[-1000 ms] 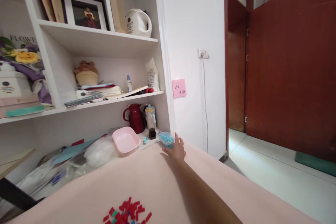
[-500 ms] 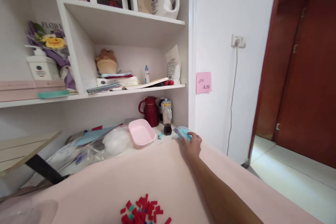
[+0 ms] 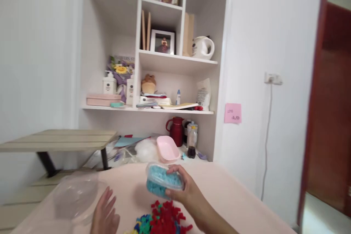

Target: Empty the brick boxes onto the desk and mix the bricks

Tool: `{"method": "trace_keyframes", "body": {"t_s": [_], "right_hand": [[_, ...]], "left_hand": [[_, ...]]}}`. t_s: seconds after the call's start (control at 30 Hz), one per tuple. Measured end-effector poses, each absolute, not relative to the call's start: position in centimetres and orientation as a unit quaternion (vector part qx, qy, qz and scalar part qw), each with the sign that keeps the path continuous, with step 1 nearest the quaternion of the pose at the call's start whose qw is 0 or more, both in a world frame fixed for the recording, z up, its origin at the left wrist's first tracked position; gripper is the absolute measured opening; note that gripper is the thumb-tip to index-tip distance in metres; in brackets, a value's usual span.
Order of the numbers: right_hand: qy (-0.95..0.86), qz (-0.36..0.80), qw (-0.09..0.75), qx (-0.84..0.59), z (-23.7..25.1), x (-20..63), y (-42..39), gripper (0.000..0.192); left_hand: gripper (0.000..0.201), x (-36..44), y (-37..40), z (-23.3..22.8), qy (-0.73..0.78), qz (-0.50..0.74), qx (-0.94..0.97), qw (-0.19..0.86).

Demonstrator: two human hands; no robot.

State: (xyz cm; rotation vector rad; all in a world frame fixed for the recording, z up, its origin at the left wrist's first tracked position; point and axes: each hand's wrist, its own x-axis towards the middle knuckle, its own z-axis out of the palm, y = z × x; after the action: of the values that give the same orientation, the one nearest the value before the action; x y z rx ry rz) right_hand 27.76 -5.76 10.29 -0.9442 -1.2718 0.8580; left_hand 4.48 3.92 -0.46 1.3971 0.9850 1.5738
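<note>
Clear tub [image 3: 161, 182]: hangs in the right hand [image 3: 186, 190] above the worktop [image 3: 225, 190], just beyond the near pile; looks slightly tilted, with its top turned partly toward the viewer.
Blue pieces [image 3: 155, 190]: fill much of the tub, showing through its wall and top.
Right grip: pinches the tub at its right end, with fingers over the far edge and thumb against the near side.
Left hand [image 3: 105, 212]: hovers low at the near side, left of the pile and well apart from the tub.
Left grip: spread loosely, fingers pointing up and away, a little blurred.
Red pieces [image 3: 167, 217]: lie heaped on the worktop, near the tub and between both hands.
Green and blue pieces [image 3: 144, 223]: sit against the left side of the red heap, with some yellow at the bottom edge.
See-through container [image 3: 75, 197]: stands on the worktop left of the left hand, too blurred to tell its exact shape.
Pink tray [image 3: 168, 150]: rests at the back, beside a white plastic bag [image 3: 146, 150].
Red jug [image 3: 177, 131]: stands behind the tray, near a yellow-capped bottle [image 3: 192, 142] with dark liquid inside.
Slatted stand [image 3: 60, 140]: rises at far left.
Pink note [image 3: 233, 113]: sticks to the wall at right.
</note>
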Motion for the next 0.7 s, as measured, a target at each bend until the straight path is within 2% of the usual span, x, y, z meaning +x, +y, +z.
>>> {"method": "trace_keyframes", "body": {"t_s": [0.1, 0.2, 0.27, 0.37, 0.47, 0.7], "right_hand": [[-0.604, 0.318, 0.610, -0.402, 9.4, 24.3, -6.7, 0.049], [-0.663, 0.282, 0.549, -0.423, 8.3, 22.6, -6.9, 0.047], [-0.687, 0.285, 0.517, -0.424, 7.9, 21.9, -7.2, 0.050], [-0.696, 0.293, 0.506, -0.416, 7.7, 21.2, -8.0, 0.054], [-0.695, 0.306, 0.498, -0.419, 7.8, 20.8, -8.9, 0.057], [-0.698, 0.312, 0.442, -0.469, 8.2, 21.8, -10.3, 0.052]], "left_hand": [[0.127, 4.9, 2.4, 1.4, 0.312, 0.615, 0.521, 0.503], [0.141, 4.6, 0.4, 2.9, 0.230, 0.614, 0.492, 0.573], [0.137, 4.1, -1.0, 3.7, 0.203, 0.605, 0.511, 0.576], [0.124, 3.0, -2.7, 4.7, 0.192, 0.570, 0.541, 0.588], [0.120, 2.3, -3.4, 5.5, 0.213, 0.556, 0.531, 0.604], [0.113, 2.9, -3.7, 5.3, 0.257, 0.551, 0.538, 0.583]]}}
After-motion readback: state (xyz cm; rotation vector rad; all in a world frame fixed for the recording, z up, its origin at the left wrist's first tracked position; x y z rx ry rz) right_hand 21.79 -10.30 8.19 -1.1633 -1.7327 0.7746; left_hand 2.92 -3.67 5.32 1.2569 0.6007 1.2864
